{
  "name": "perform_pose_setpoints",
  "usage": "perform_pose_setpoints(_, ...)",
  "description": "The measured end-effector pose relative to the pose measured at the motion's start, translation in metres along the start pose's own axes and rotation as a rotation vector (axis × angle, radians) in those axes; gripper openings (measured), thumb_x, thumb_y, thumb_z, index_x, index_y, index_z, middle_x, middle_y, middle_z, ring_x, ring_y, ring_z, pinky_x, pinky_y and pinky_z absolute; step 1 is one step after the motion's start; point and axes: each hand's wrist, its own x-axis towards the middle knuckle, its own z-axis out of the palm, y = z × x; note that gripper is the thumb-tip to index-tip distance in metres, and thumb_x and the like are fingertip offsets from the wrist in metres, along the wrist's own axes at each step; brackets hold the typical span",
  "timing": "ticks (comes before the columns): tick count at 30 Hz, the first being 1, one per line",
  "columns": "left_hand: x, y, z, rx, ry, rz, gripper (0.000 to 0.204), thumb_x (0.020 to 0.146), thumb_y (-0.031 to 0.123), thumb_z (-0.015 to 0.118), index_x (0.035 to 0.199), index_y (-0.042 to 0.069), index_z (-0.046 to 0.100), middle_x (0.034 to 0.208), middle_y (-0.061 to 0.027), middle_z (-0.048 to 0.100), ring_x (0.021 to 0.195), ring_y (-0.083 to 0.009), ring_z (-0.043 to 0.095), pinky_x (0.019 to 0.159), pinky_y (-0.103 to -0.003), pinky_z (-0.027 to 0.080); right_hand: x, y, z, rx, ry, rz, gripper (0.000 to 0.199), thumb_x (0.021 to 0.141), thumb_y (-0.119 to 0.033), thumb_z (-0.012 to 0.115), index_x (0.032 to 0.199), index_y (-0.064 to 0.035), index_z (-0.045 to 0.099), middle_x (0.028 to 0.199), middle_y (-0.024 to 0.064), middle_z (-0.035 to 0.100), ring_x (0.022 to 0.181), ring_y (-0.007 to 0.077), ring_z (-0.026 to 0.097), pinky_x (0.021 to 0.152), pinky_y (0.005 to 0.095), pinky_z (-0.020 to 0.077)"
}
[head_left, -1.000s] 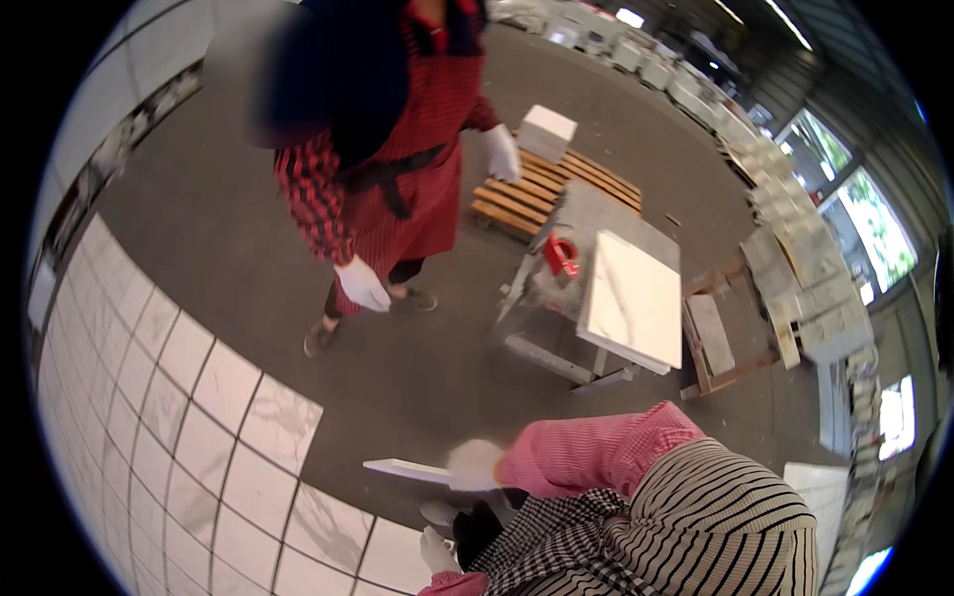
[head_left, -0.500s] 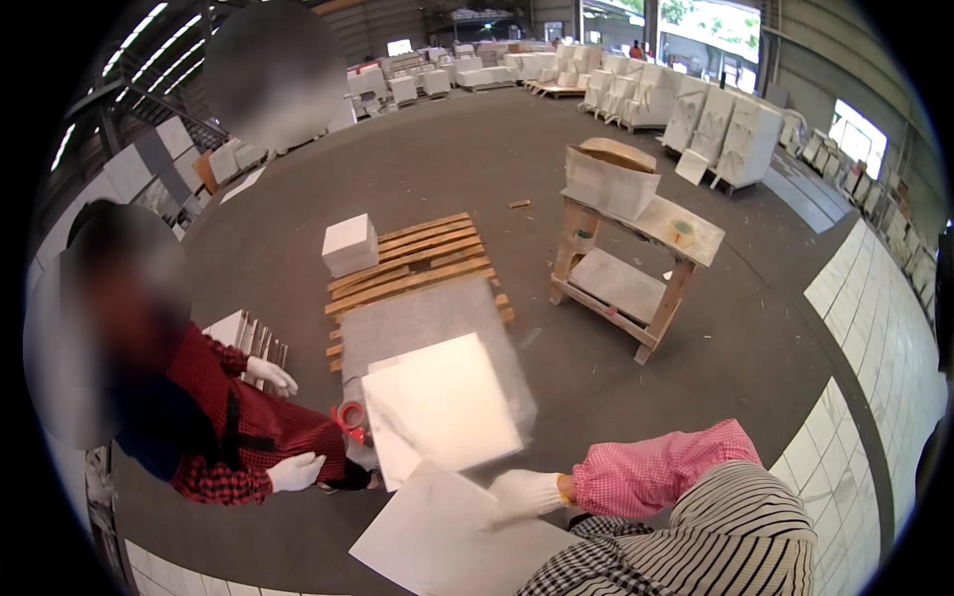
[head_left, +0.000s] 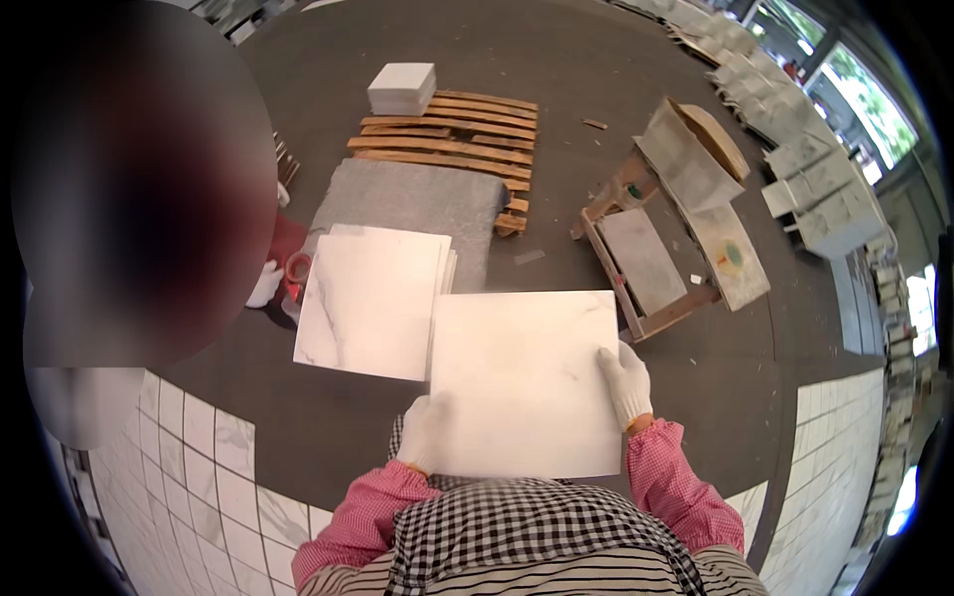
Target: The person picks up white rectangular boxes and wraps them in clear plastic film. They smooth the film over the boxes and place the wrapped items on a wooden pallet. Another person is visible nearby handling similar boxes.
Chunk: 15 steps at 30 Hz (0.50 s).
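Head view finds your left hand [head_left: 425, 429] and right hand [head_left: 626, 384] both clamped on a white marble-look tile [head_left: 527, 382], one at each side edge. Half a second ago, only your right hand showed, on a tilted tile lower in view; the tile now lies near flat in front of your checked apron [head_left: 517, 521]. Judgement: the load is under two-handed control and fit to be guided.

Edges: the tile's left edge overlaps, in view, the right side of the tile stack [head_left: 368, 303] on the grey-topped desk [head_left: 417, 194]; contact cannot be confirmed. That corner looks the likeliest place for a chip. Beyond your right hand stands a wooden stand [head_left: 730, 258], near but apart. You have bare floor [head_left: 735, 382] to the right; leftward, a co-worker's gloved hand [head_left: 266, 285] sits beside the stack, limiting movement there.
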Motion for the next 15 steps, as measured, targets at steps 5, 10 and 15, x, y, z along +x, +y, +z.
perform_pose_setpoints(5, 0.043, 0.037, 0.049, 0.329, -0.193, 0.036, 0.041, 0.100, 0.031, 0.064, 0.116, -0.007, 0.065, 0.106, -0.0100, 0.070, 0.093, -0.0183, 0.065, 0.083, -0.033, 0.054, 0.097, 0.003, -0.028, 0.001, -0.073, -0.016, 0.048, 0.098, -0.037, 0.060, 0.125, 0.0021, 0.069, 0.109, 0.0177, 0.075, 0.100, 0.0256, 0.070, 0.090, 0.0370, 0.0520)
perform_pose_setpoints(10, 0.096, 0.125, 0.108, 0.545, -0.273, 0.039, 0.053, 0.097, 0.040, 0.059, 0.114, -0.009, 0.068, 0.111, -0.0240, 0.073, 0.104, -0.0308, 0.071, 0.090, -0.040, 0.054, 0.217, -0.033, -0.050, -0.185, -0.033, -0.159, 0.048, 0.098, -0.035, 0.060, 0.126, 0.0023, 0.069, 0.109, 0.0175, 0.076, 0.100, 0.0241, 0.070, 0.089, 0.0366, 0.0523)
perform_pose_setpoints(15, 0.164, 0.145, 0.143, 0.498, -0.307, 0.133, 0.053, 0.098, 0.041, 0.052, 0.120, -0.005, 0.069, 0.111, -0.0235, 0.074, 0.105, -0.0342, 0.071, 0.093, -0.043, 0.053, 0.321, -0.105, -0.040, -0.296, -0.133, -0.235, 0.047, 0.098, -0.034, 0.060, 0.126, 0.0024, 0.069, 0.109, 0.0196, 0.076, 0.101, 0.0257, 0.071, 0.089, 0.0369, 0.0523)
